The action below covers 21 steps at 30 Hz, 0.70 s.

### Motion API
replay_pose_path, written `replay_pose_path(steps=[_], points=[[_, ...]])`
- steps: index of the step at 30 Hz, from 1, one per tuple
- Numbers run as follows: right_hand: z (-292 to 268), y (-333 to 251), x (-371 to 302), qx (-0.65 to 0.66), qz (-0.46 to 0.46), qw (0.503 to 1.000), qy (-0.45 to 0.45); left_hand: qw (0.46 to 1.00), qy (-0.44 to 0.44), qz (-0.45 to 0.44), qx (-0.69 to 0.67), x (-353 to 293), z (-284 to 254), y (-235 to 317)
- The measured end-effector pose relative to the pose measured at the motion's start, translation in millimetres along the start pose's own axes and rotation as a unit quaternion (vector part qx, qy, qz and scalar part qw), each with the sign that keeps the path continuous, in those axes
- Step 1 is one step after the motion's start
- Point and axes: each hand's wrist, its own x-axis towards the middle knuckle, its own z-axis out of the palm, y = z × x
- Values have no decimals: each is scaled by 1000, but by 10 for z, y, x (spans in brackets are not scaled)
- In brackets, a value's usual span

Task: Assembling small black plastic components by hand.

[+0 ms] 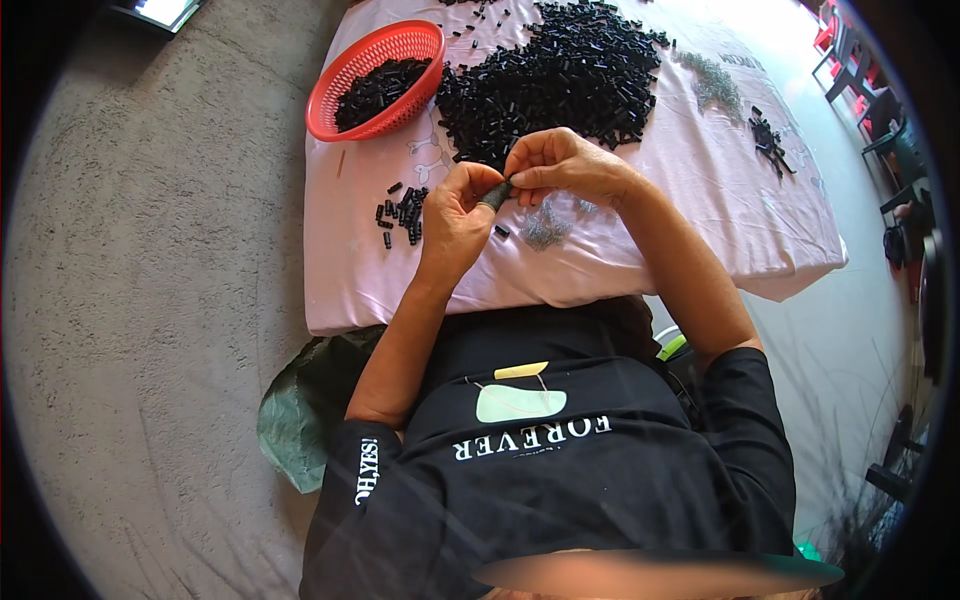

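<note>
Above the pink-covered table (345,290), my two hands meet at the fingertips. My left hand (455,215) is closed in a pinch on a small black piece (508,184), mostly hidden by the fingers. A dark greenish covering (495,196) seems to sit around one of its fingers. My right hand (565,165) pinches at the same spot, thumb and forefinger together; whether it grips the black piece or something finer, I cannot make out. Just beyond the hands lies a large heap of short black tubular pieces (560,80). Thin, shiny wire-like parts (545,230) lie below my right hand.
A red plastic basket (318,105) holding black pieces stands at the far left. Left of my left hand is a small group of black pieces (405,213). More wire-like parts (712,82) and black pieces (768,145) lie at the right. Chairs (850,75) line the far right.
</note>
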Motion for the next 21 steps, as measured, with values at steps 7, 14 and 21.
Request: replay_pose_path(steps=[7, 14, 21], points=[[-41, 11, 22, -14, -26, 999, 40, 991, -33, 0, 129, -45, 2, 44], [-44, 4, 14, -12, -29, 997, 74, 953, -142, 102, 247, -168, -11, -9], [-46, 29, 19, -13, -24, 998, 65, 929, -129, 112, 327, -151, 32, -70]])
